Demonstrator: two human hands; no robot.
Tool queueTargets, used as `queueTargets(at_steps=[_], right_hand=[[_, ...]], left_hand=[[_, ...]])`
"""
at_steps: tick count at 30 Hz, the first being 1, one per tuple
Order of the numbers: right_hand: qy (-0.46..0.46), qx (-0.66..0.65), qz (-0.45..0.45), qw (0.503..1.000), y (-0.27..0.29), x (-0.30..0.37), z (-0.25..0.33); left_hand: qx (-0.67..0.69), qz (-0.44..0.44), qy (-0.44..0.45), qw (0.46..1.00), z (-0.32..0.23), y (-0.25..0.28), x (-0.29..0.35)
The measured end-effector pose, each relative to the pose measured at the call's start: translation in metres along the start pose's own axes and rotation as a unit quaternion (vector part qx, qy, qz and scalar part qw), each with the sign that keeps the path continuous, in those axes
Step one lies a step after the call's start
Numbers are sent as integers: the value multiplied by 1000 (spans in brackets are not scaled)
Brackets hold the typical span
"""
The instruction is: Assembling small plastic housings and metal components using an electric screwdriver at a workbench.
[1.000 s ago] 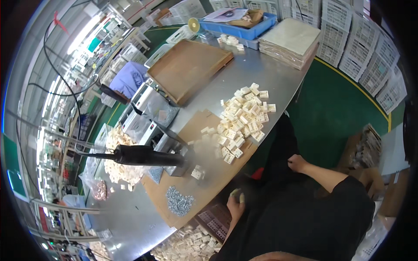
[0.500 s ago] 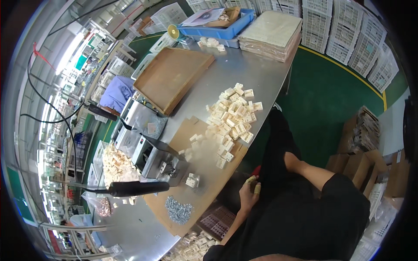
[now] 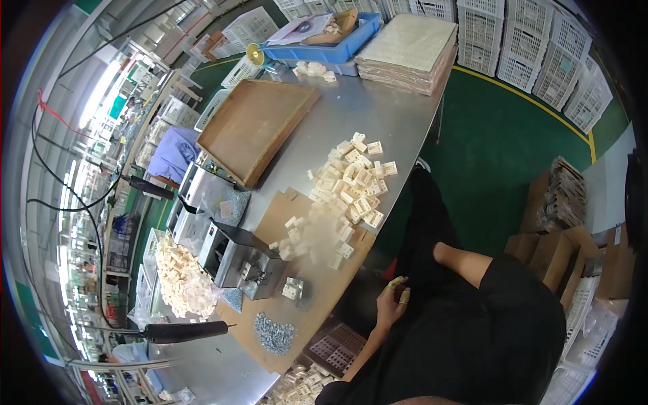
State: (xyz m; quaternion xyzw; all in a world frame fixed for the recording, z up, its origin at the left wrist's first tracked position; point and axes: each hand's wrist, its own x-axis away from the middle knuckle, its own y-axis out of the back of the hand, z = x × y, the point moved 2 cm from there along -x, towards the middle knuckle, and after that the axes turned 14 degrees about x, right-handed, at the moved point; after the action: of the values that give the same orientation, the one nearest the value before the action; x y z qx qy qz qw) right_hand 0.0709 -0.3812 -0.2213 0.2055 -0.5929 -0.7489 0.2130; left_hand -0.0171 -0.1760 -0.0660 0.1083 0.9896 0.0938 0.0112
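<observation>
My left hand rests by my dark-clothed lap, below the table's front edge. Yellow coverings wrap some of its fingers, which are loosely bent and apart, with nothing visible between them. From the right comes my right forearm; the hand at its end is hidden behind dark cloth. On the metal table lies a heap of cream plastic socket-like pieces, partly blurred. One such piece stands at a small metal fixture machine. Close by on a brown board is a pile of small silvery screws.
Black-handled electric screwdrivers hang over the left side. A wooden tray, blue bin and stacked sheets occupy the far table. More cream pieces lie beyond the machine. A purple crate sits under the edge; cartons stand right.
The view has shifted slightly, so the table and its things sit a little further left. My left hand stays by my lap, its fingers slightly changed in pose.
</observation>
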Motion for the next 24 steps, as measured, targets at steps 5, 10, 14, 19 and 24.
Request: queueTargets(at_steps=[5,10,14,19,24], right_hand=[[-32,-14,39,999,20,25,0],[-75,-37,262,961,108,47,11],[-40,-207,305,929,226,29,4],[-203,-508,64,835,214,-9,63],[-104,-391,-31,914,172,-37,116]], left_hand=[[23,-17,26,999,4,-2,1],[40,-36,25,998,4,3,2],[57,-38,15,998,-3,2,-7],[201,-84,2,976,-19,-6,-32],[209,-188,33,959,-8,13,-28]])
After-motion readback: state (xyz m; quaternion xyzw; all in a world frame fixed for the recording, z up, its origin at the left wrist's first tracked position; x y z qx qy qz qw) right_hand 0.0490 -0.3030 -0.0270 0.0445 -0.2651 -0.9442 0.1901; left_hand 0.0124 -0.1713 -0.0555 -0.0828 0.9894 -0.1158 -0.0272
